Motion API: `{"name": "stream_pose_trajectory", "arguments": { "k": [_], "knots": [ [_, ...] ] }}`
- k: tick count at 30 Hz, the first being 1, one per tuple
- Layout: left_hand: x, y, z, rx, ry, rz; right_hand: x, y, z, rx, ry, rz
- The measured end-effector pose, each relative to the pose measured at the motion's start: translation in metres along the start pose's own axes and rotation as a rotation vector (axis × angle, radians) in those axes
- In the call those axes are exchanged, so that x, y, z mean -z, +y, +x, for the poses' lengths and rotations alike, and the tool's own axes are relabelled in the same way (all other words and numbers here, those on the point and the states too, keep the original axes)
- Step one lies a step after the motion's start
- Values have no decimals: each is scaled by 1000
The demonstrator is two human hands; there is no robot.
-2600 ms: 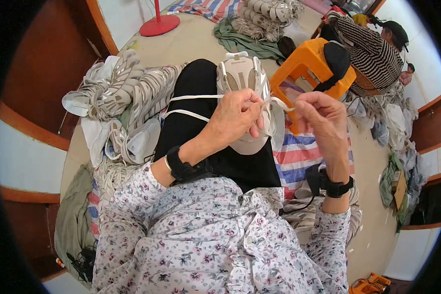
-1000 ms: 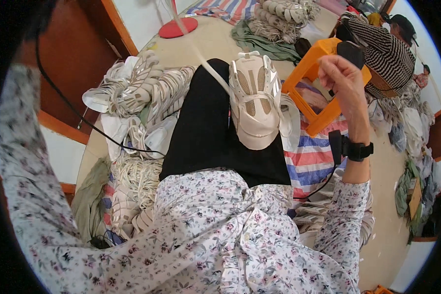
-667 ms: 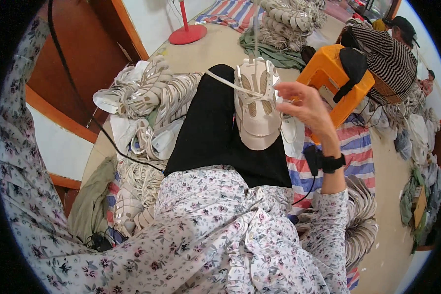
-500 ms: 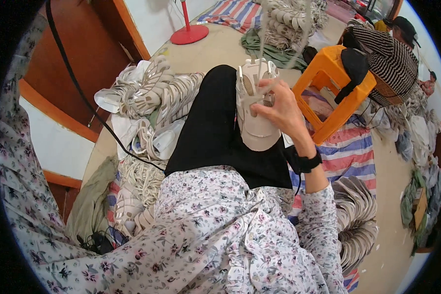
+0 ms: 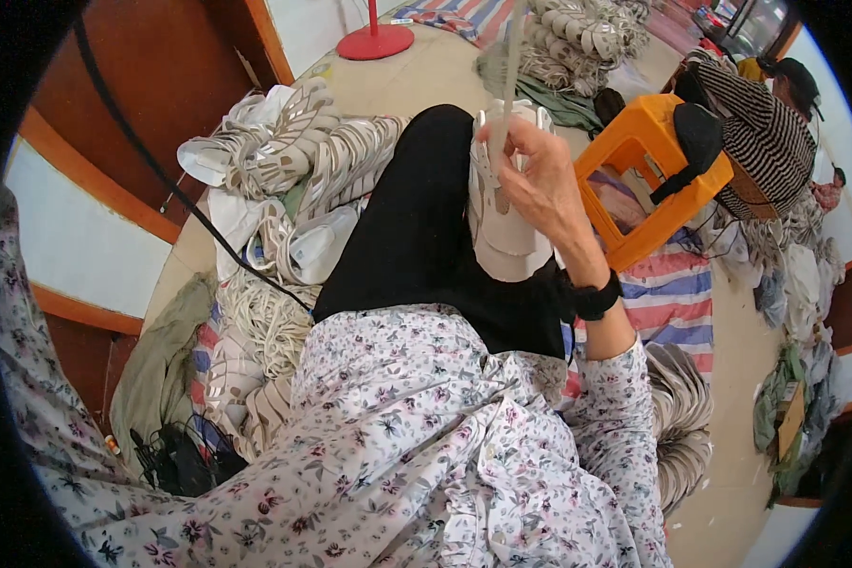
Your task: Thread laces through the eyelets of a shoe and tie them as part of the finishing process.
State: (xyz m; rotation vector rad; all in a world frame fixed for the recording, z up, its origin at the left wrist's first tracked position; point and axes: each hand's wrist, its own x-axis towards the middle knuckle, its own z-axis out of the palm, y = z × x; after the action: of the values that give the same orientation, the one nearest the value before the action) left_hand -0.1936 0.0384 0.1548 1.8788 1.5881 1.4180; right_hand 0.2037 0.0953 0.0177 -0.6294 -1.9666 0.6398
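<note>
1 pale shoe upper (image 5: 513, 254) lies over the person's black trouser legs (image 5: 388, 218), its rounded end toward the floral top (image 5: 398, 426). The right hand (image 5: 532, 170) is laid across its middle, fingers bent and thumb near the forefinger; whether they pinch anything, I cannot tell. A blurred, pale lace (image 5: 510, 66) runs from beside those fingers up past the top edge. The left hand is out of view, with only its sleeve (image 5: 52, 398) at the left side.

0.7 s ago, the right hand is just beside the upper; now it covers the middle. 0.5 s ago, 2 blurred strands rise above the upper; now I can make out 1. That suggests the lace is being drawn upward while the right hand guides or steadies it, though the hand hides the crossing point.

To the left are stacked uppers (image 5: 279, 156) and a heap of laces (image 5: 265, 331); to the right stands an orange stool (image 5: 634, 133).
</note>
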Motion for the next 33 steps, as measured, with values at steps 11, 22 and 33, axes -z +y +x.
{"name": "stream_pose_trajectory", "arguments": {
  "k": [11,22,33],
  "knots": [
    [-30,-2,-9,-3,-73,-69,83,4,-11,-285,-38,286],
    [53,8,27,-104,140,-49,31,-7,-6,-244,-46,155],
    [128,5,84,-142,130,-91,232,-35,-77,-34,365,1062]
  ]
}}
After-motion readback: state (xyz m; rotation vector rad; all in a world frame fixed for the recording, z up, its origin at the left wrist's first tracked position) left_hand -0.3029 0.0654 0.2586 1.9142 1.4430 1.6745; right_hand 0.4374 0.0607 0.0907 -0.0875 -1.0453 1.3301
